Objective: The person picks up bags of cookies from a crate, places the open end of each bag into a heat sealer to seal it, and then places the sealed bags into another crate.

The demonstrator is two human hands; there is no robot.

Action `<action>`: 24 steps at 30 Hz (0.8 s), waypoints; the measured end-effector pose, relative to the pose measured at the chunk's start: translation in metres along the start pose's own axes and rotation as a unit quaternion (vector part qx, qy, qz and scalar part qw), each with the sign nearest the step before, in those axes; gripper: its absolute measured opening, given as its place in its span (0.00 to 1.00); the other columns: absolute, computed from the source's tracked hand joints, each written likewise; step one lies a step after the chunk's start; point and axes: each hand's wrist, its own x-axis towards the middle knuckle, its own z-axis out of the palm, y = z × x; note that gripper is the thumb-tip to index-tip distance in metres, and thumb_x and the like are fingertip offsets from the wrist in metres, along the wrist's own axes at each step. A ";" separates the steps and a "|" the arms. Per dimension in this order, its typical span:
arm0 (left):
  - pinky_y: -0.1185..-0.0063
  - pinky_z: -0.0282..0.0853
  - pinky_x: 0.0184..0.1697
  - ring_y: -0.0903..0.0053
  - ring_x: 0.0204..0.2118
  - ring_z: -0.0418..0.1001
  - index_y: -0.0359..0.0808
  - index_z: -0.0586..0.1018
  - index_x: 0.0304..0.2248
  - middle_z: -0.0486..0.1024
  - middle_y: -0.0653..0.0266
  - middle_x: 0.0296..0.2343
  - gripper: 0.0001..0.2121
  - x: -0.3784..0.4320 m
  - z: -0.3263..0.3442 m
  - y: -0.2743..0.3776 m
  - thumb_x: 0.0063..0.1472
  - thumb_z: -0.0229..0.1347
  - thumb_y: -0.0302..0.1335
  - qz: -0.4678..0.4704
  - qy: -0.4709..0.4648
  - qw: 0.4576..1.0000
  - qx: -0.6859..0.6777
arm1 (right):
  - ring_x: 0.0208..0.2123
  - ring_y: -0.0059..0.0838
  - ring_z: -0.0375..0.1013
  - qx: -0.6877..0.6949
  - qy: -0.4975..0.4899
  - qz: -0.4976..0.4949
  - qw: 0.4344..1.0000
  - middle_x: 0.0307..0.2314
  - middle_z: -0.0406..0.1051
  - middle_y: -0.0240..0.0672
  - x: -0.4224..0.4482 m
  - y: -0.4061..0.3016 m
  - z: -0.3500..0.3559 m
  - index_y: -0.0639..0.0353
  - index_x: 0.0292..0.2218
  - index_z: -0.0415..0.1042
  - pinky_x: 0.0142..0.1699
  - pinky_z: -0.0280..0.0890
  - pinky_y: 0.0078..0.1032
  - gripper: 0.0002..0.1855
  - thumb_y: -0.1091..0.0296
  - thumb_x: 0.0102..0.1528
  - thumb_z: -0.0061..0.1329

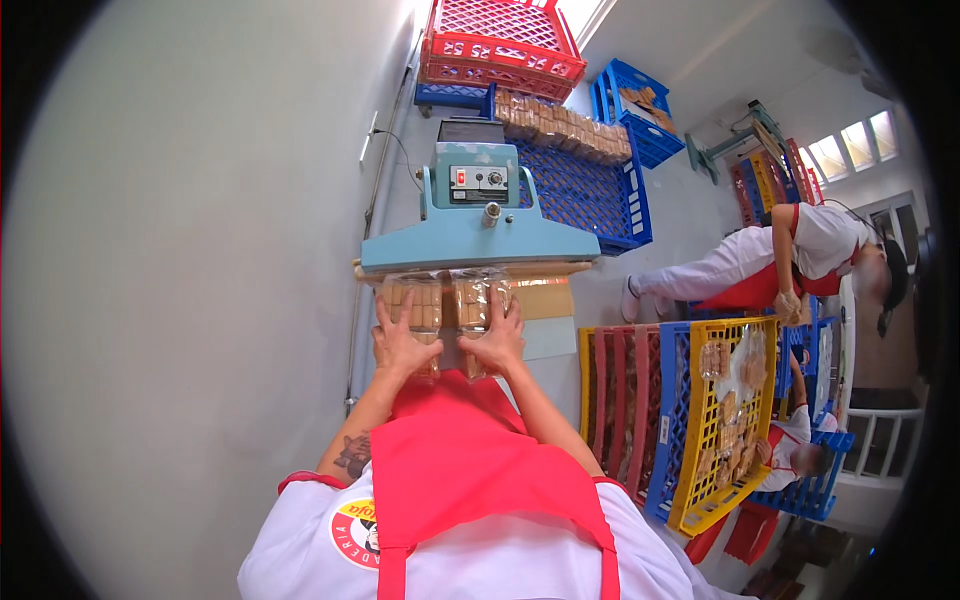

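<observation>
My left hand (403, 345) grips a clear plastic pack of brown baked pieces (425, 307), its fingers spread along the top and its thumb at the inner side. A second, similar pack (472, 311) is held by my right hand (496, 337) in the same manner. The two packs lie side by side with a narrow gap between them. Their far ends reach the jaw of a light blue bag sealing machine (480, 236); whether the film is inside the jaw cannot be told. A red switch (461, 178) and a dial (495, 178) sit on the machine's front.
Behind the sealer, a blue crate (581, 187) holds a row of packs (559, 124). Red crates (502, 45) are stacked farther back. To the right stand several crates on edge, a yellow one (686, 427) holding packs. Two co-workers (750, 255) are beyond. A wall (187, 262) runs along the left.
</observation>
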 end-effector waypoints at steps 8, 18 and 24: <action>0.66 0.60 0.52 0.51 0.51 0.59 0.58 0.53 0.57 0.42 0.50 0.56 0.48 0.001 -0.015 -0.035 0.32 0.63 0.39 0.056 -0.027 0.991 -0.118 | 0.52 0.48 0.55 0.190 0.028 -0.116 0.974 0.49 0.50 0.52 0.017 0.044 -0.005 0.42 0.59 0.45 0.55 0.55 0.33 0.58 0.59 0.28 0.61; 0.66 0.62 0.51 0.59 0.50 0.62 0.36 0.53 0.56 0.60 0.50 0.50 0.43 -0.028 -0.004 -0.105 0.44 0.54 0.51 -0.035 -0.300 0.495 -0.815 | 0.53 0.58 0.49 -0.081 0.032 -0.003 0.996 0.55 0.40 0.56 -0.010 -0.004 0.007 0.32 0.60 0.38 0.52 0.53 0.52 0.60 0.52 0.30 0.59; 0.49 0.58 0.48 0.50 0.52 0.58 0.39 0.53 0.56 0.55 0.48 0.53 0.41 -0.041 -0.040 -0.057 0.50 0.44 0.59 -0.019 -0.293 0.299 -0.908 | 0.53 0.59 0.48 -0.064 0.023 0.011 0.998 0.56 0.38 0.54 0.001 -0.002 0.008 0.31 0.60 0.34 0.49 0.55 0.54 0.62 0.49 0.31 0.60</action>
